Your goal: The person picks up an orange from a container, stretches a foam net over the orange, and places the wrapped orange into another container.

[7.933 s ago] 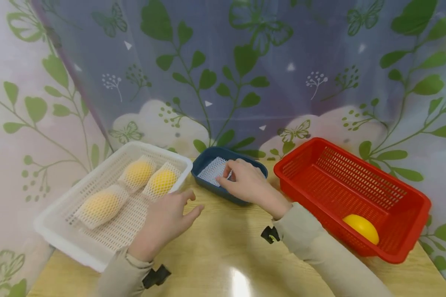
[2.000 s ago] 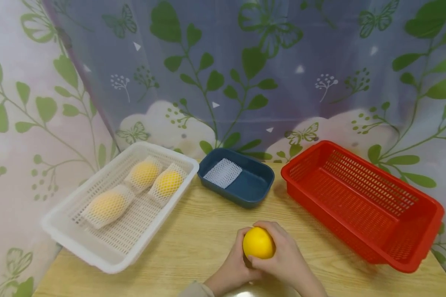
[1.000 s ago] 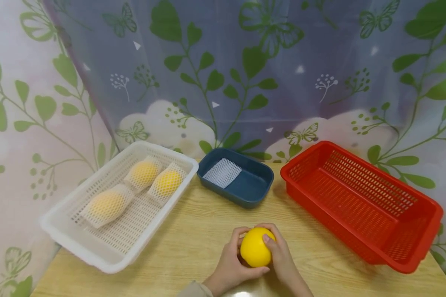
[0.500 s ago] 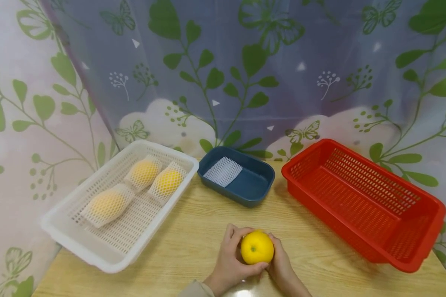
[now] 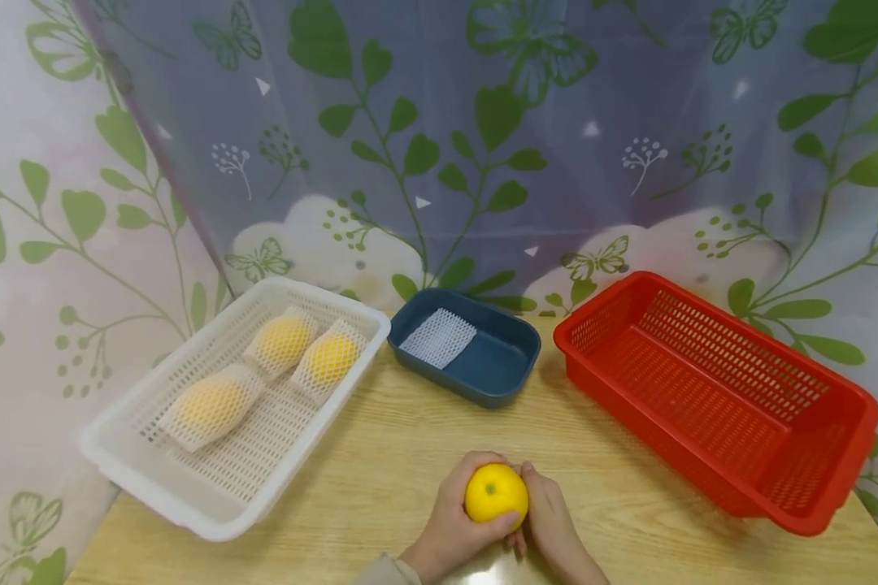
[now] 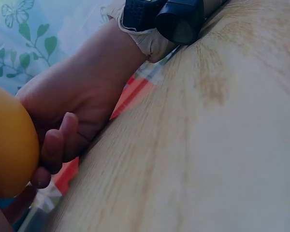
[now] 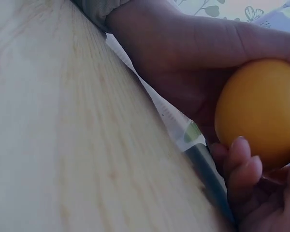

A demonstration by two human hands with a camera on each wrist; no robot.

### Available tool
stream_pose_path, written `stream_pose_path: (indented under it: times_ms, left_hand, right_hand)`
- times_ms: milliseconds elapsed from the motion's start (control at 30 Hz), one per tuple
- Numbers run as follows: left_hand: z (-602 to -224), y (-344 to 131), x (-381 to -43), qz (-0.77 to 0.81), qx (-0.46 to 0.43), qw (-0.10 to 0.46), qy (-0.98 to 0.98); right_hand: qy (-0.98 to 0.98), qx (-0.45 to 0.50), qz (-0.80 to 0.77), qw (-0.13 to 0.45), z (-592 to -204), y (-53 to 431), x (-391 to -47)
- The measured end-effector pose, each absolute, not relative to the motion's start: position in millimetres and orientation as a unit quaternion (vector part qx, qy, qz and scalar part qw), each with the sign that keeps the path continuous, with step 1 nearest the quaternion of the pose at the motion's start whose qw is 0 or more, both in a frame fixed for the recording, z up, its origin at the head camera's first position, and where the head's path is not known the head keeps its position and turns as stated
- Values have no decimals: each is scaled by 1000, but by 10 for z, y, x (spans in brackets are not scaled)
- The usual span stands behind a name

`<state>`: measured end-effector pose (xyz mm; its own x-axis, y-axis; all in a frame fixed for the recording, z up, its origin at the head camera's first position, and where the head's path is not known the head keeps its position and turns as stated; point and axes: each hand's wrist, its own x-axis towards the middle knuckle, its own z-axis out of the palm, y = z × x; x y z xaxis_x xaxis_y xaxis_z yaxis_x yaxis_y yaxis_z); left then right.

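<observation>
Low over the table's front, my left hand grips a yellow orange, its thumb across the near side and fingers behind. The stem dimple faces up toward the head camera. My right hand lies close against the orange's right side. In the left wrist view, the right fingers are loosely curled beside the orange's lower side; the right thumb is not wrapped round it. The right wrist view shows the left thumb over the orange and fingertips at its underside.
A white basket at left holds 3 fruits in foam nets. A blue tray at the back middle holds a flat white foam net. A red basket stands at right on the wooden table.
The orange has left the red basket and come between the hands, where it was turned. In the last half second it shifted slightly left with the left hand; the right hand loosened beside it.
</observation>
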<state>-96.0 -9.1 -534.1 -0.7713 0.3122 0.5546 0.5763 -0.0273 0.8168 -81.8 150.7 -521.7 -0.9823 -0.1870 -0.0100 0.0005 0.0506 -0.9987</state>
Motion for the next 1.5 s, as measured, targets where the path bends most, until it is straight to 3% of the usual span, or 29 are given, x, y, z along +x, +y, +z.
stream_pose_path:
  times_ms: [133,367,733,1033,1500]
  left_hand:
    - [-5336,-88,-949,-658,-317,92,-677]
    - [-5311,-73,-949,-633,-329,146,-685]
    - [-5343,-57,-977,-613,-344,186,-686]
    - [-5350,-64,-993,-621,-347,167,-683]
    - [-5370,-72,-1007,-633,-335,117,-688]
  right_hand:
    - [744,-17,-667,48,-5234,1484,-799]
    - [772,34,-635,-11,-5229,1435,-797]
    - [767,-23,-641,-25,-5257,1470,-785]
    - [765,-132,-627,-60,-5269,1519,-822]
    - [757,-51,-650,52,-5149,1512,-826]
